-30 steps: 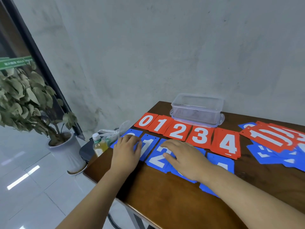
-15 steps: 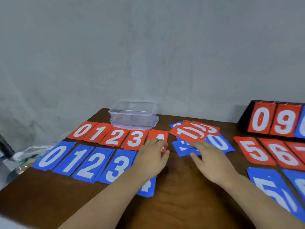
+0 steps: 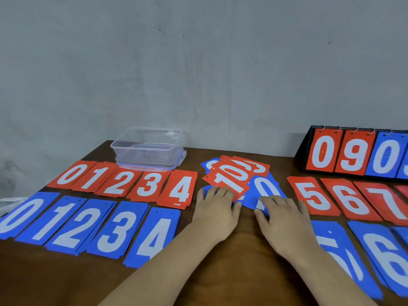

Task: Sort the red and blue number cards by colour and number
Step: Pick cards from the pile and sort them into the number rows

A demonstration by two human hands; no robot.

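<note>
On the brown table (image 3: 238,257), red cards 0 to 4 (image 3: 123,182) lie in a back row at left, with blue cards 0 to 4 (image 3: 88,226) in front of them. Red cards 5, 6, 7 (image 3: 344,199) and blue cards 5, 6 (image 3: 375,255) lie at right. A loose mixed pile of red and blue cards (image 3: 240,175) sits in the middle. My left hand (image 3: 217,213) rests flat with its fingertips on the pile's near left edge. My right hand (image 3: 284,221) lies flat with its fingers on a blue card at the pile's near right.
A clear plastic box (image 3: 148,149) stands at the back, behind the red row. A black flip scoreboard (image 3: 353,153) showing red and blue digits stands at the back right. A grey wall rises behind the table. A plastic bag shows at the far left edge.
The view has swung right, from the table's left end to its middle. Both hands have left the blue cards at left and now rest at the mixed pile.
</note>
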